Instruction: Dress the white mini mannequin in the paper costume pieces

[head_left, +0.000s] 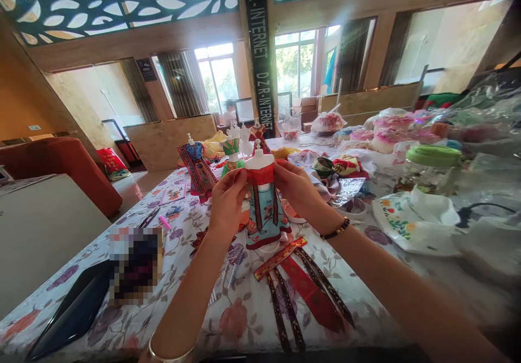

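Near the middle of the tabletop (142,328), a small white dress form (260,159) stands upright between your two hands, wearing a light blue skirt (264,211) with a dark red hem and dark patterned strips down it. Around its chest lies a red band (260,174). Your left hand (228,197) pinches the band's left end between thumb and fingers; your right hand (299,189) has its fingertips closed on the right end. Between the form and the near edge, you have a red-and-gold sash (280,259) lying flat, its dark ribbons and one broad red strip trailing toward that edge. Beaded strings (232,260) lie just beside it, to the left. Over toward the left edge are a pink stick (165,222) and a dark glossy object (73,306). Behind your left hand, a form in a blue top and dark red skirt (199,167) stands near the far end, with a green-clad form (231,154) beside it. Toward the right edge sits a jar with a green lid (433,157), behind a white flower-printed piece (401,219).
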The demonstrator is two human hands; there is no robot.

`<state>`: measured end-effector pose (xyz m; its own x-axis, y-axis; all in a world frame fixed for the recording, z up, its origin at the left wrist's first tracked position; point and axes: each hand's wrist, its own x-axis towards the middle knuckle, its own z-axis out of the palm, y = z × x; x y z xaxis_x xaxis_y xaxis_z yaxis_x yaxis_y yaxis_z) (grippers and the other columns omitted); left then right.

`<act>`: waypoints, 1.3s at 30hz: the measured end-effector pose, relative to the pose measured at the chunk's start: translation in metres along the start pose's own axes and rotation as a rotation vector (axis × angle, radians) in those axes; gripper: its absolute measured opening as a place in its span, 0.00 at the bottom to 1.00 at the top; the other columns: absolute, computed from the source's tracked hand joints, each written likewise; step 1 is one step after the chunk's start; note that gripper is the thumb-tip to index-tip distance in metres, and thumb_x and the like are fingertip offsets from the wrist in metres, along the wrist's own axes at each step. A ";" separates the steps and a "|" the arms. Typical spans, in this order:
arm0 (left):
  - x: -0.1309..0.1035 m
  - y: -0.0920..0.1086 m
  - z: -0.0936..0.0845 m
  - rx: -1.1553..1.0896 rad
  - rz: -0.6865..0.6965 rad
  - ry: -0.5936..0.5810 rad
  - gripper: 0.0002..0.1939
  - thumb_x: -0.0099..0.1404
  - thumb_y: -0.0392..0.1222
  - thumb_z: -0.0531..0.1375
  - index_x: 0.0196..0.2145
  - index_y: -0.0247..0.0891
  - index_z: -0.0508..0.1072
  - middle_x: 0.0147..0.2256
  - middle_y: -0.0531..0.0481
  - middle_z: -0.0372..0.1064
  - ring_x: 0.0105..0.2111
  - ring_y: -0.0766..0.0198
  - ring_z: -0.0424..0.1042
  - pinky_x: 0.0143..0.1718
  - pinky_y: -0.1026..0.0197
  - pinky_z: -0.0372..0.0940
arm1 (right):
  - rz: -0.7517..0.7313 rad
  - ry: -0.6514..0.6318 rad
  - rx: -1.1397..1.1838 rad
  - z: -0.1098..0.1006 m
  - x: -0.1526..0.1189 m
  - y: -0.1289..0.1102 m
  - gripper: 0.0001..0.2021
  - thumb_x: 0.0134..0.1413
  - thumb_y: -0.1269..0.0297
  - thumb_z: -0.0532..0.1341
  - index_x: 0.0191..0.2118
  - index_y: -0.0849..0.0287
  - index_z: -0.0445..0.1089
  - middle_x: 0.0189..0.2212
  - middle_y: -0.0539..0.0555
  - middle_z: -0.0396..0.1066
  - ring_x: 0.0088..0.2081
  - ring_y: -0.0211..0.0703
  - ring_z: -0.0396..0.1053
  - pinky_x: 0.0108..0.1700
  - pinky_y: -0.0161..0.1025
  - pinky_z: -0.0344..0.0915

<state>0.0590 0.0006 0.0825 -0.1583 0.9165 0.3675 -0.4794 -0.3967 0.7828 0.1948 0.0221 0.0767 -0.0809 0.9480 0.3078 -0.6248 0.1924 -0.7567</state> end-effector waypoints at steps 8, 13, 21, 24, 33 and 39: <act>0.005 -0.003 0.004 -0.027 -0.044 -0.030 0.07 0.47 0.35 0.69 0.26 0.37 0.76 0.28 0.54 0.74 0.30 0.70 0.72 0.39 0.66 0.68 | 0.048 -0.022 0.011 -0.006 0.007 0.006 0.12 0.39 0.63 0.70 0.34 0.55 0.71 0.31 0.47 0.75 0.33 0.35 0.72 0.40 0.34 0.69; 0.012 -0.007 0.001 0.000 -0.059 -0.063 0.08 0.46 0.35 0.69 0.26 0.38 0.75 0.28 0.55 0.74 0.29 0.71 0.71 0.37 0.67 0.66 | 0.106 -0.069 0.013 -0.008 0.013 0.008 0.12 0.41 0.64 0.69 0.36 0.54 0.71 0.28 0.46 0.75 0.28 0.35 0.71 0.32 0.33 0.68; 0.031 -0.013 -0.006 0.047 -0.062 -0.130 0.12 0.43 0.33 0.69 0.28 0.39 0.75 0.30 0.55 0.74 0.31 0.68 0.71 0.38 0.63 0.65 | 0.140 -0.152 -0.027 -0.008 0.026 0.017 0.11 0.42 0.64 0.67 0.35 0.54 0.70 0.26 0.44 0.75 0.26 0.35 0.70 0.30 0.33 0.68; 0.038 -0.014 -0.009 0.064 -0.068 -0.165 0.14 0.41 0.33 0.70 0.29 0.39 0.76 0.30 0.54 0.74 0.31 0.67 0.72 0.37 0.63 0.65 | 0.142 -0.167 -0.041 -0.009 0.030 0.020 0.12 0.43 0.62 0.67 0.36 0.54 0.71 0.27 0.45 0.76 0.26 0.36 0.71 0.30 0.34 0.68; 0.050 -0.019 -0.018 0.118 -0.114 -0.298 0.16 0.43 0.38 0.70 0.34 0.41 0.78 0.35 0.49 0.76 0.36 0.59 0.74 0.37 0.59 0.67 | 0.110 -0.209 -0.147 -0.016 0.040 0.023 0.09 0.48 0.61 0.65 0.37 0.55 0.72 0.30 0.50 0.77 0.32 0.41 0.73 0.33 0.39 0.71; 0.047 -0.018 -0.016 0.111 -0.072 -0.321 0.13 0.45 0.40 0.69 0.33 0.42 0.79 0.36 0.49 0.77 0.40 0.55 0.74 0.41 0.55 0.68 | 0.000 -0.214 -0.221 -0.014 0.043 0.023 0.06 0.48 0.62 0.65 0.33 0.56 0.71 0.26 0.48 0.75 0.29 0.40 0.72 0.32 0.38 0.71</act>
<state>0.0462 0.0522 0.0772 0.1602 0.8862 0.4348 -0.3800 -0.3512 0.8557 0.1878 0.0711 0.0639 -0.2575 0.8775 0.4047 -0.4424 0.2652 -0.8567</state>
